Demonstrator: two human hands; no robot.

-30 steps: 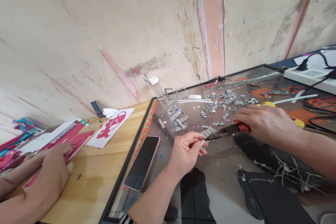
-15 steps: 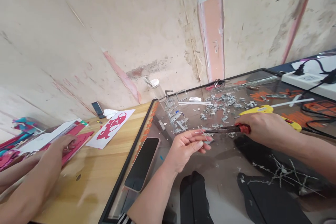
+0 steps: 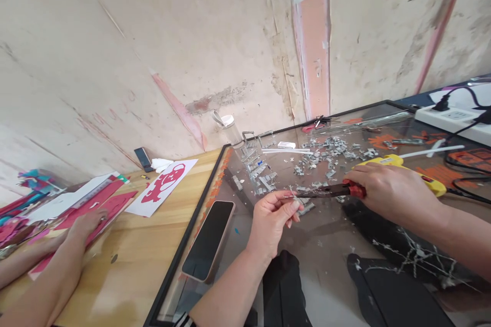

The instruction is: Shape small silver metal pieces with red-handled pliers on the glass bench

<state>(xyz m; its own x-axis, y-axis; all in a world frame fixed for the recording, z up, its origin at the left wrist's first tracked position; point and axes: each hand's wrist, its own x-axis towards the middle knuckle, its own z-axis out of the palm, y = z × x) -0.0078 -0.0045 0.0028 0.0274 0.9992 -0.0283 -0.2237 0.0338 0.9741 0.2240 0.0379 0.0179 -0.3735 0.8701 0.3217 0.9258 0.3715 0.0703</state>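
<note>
Pliers [image 3: 330, 191] with red grips sit in your right hand [image 3: 387, 191], fingers wrapped shut around the handles, the dark nose pointing left across the glass-topped bench [image 3: 326, 245]. Your left hand [image 3: 274, 219] meets that nose: thumb and forefinger are pinched together on a small metal piece [image 3: 293, 198] right at the tip of the pliers, just above the glass. Whether the nose of the pliers is also biting the piece, you cannot tell from the head view.

Small grey metal clips [image 3: 326, 150] lie scattered on the glass beyond your hands, with a tidier cluster of them [image 3: 261, 176] nearer the left edge of the frame. Your yellow glue gun [image 3: 399, 166] lies just behind your right hand, partly hidden by it. A phone [image 3: 209, 237] rests face up on the glass to the left of your left forearm. A clear bottle with a white cap [image 3: 230, 130] stands at the far corner by the wall, and a white power strip [image 3: 456, 117] lies at the far right.

On the wooden bench [image 3: 146, 260] to the left, another person's hand [image 3: 82, 225] presses flat on pink paper [image 3: 111, 202], near a white sheet with a red cut-out [image 3: 163, 186].
</note>
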